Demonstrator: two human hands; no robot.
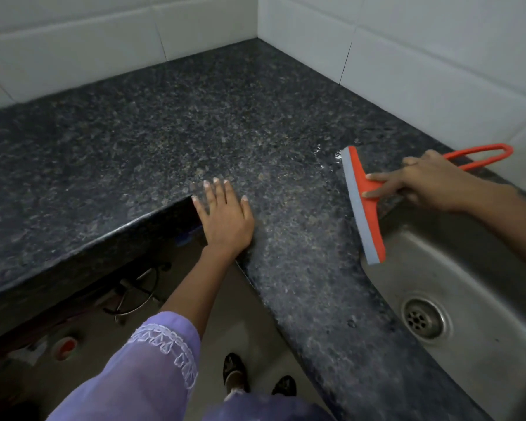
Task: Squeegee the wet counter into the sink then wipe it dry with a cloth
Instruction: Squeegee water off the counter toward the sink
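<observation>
An orange squeegee with a grey blade lies across the dark speckled granite counter, its blade reaching the left rim of the steel sink. My right hand grips its neck, fingers pressing on the orange head; the loop handle sticks out behind. A small pool of water glistens just left of the blade's far end. My left hand rests flat, fingers spread, on the inner corner of the L-shaped counter. No cloth is in view.
White tiled walls close the counter at the back and right. The sink drain sits at lower right. Under the counter are a wire stand and a red-lidded item; my feet stand on the floor.
</observation>
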